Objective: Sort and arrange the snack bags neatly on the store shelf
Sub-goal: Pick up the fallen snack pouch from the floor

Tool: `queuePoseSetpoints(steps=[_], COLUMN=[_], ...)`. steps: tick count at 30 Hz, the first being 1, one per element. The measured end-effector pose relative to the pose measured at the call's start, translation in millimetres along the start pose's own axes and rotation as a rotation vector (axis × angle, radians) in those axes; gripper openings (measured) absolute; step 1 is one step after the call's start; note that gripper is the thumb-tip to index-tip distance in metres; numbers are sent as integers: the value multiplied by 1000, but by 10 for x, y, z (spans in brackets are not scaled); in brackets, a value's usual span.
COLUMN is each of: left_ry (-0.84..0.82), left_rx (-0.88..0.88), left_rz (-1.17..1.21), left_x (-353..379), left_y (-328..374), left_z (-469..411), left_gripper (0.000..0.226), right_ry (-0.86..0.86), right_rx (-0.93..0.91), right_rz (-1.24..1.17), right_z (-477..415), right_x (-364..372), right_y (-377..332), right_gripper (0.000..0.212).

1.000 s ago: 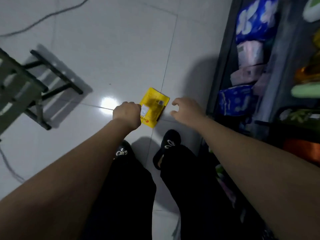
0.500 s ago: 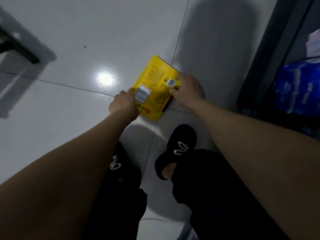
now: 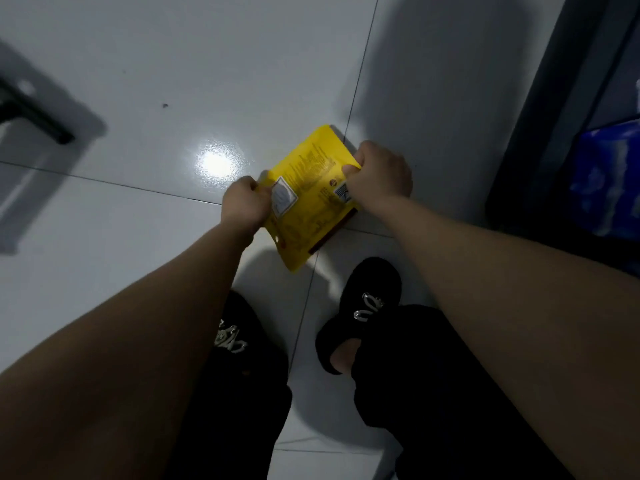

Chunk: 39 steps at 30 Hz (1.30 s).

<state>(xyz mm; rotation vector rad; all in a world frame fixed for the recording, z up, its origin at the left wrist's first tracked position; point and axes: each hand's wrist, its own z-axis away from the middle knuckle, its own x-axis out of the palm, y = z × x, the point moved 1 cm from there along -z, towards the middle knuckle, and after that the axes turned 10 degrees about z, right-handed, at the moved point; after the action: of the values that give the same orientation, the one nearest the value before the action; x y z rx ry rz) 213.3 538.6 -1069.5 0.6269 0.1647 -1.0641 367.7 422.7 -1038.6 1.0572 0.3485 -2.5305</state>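
A flat yellow snack bag (image 3: 308,199) with small print and a white label is held just above the white tiled floor, its back side facing me. My left hand (image 3: 244,202) pinches its left edge by the white label. My right hand (image 3: 379,174) grips its right edge near the barcode. The bag tilts, its lower corner pointing toward my shoes. The store shelf (image 3: 554,109) shows only as a dark upright frame at the right edge.
A blue patterned package (image 3: 609,181) sits low in the shelf at the right. My black shoes (image 3: 363,306) and dark trousers fill the bottom of the view. A dark stool leg (image 3: 34,116) lies on the floor at far left. A light glare spots the tiles.
My right hand went from open beside the bag to gripping its right edge. Both hands have lifted the bag off the floor, and the view has dropped closer to it.
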Motion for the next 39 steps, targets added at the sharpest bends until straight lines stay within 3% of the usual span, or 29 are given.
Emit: queuePoseSetpoints(steps=[3,5,6,9,15,18,21,23,28,33,36,39], left_ry=[50,45,19,-77,-154,-164,-174,-195,-311,-507,-543,-585], left_rx=[16,43,47,62,10,22,25,2,34,197,366,573], left_rz=[177,308,351,396,459,561,617,686,918,872,805,651], left_x=[-285,-485,-572,-851,-1491,-1873,-2195,-2369,-2722,-3026,-3091,-3076], left_y=[318,530,614,939,1663,2014,2325,2528,3096,3659,3917,4155], left_z=[305,580,703,1171,2221,2697,3133,3422,4126,4784,5203,5659], left_gripper=[24,10,14,13,26,26,25,24,19,62,63,41], right_ry=[13,41,70,142,303,194,-39,-63,276,469,591,716], right_rx=[89,149,159,123,-51,-176,-268,-271,-254,-147,-96,-15], right_rz=[-156,-322,-366,-414,-518,-472,-271,-224,-472,-855,-972,-1022], right_z=[295,533,649,1067,2008,2354,2700,2940,3551,4181,4574,4965], right_x=[-313,-555,-682,-1170,-2151,-2545,-2904,-3114,-3692,-4301,-4645,-4939], right_y=[-39,-57,-67,-97,-228,-250,-250,-276,-446,-597,-570,-476], right_gripper=[12,21,30,48,52,63,84,93,35,9,12,31])
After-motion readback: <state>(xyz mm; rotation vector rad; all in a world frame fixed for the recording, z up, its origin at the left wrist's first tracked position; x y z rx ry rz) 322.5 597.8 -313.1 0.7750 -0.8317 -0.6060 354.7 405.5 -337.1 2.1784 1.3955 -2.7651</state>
